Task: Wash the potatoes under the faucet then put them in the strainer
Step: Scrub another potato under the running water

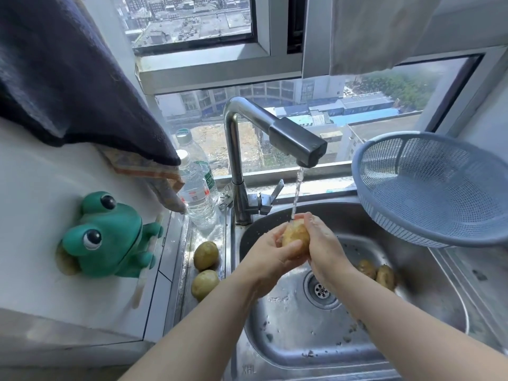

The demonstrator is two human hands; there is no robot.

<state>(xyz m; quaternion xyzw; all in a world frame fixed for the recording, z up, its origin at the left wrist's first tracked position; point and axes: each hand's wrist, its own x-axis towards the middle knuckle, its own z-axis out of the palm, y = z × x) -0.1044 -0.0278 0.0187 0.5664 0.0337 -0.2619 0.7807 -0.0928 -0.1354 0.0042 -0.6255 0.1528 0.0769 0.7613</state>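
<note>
head view: a potato is held between both hands above the sink, directly under the faucet. the water stream is running and lands on the potato's top end. the grip of the left hand is closed on the potato from below and from the left, with the thumb laid across its front. the grip of the right hand is closed on its right side, with the fingers curled behind it.

the worktop potatoes, two of them, lie on the steel worktop strip just left of the basin. the basin potatoes, two more, lie touching each other on the sink floor right of the drain. whether any of these four has been washed cannot be told. the blue strainer is propped tilted at the right rear edge of the sink, and nothing is seen in it.

the washing step is judged to be in hand, on the first potato, since none has been placed. for the next move the potato would need to be turned under the stream so that every side is rubbed. it would then be carried right and up, over the strainer's rim, and released inside. a wet skin is likely to be slippery, so a firm hold would be called for. the tilted strainer could rock when loaded.
</note>
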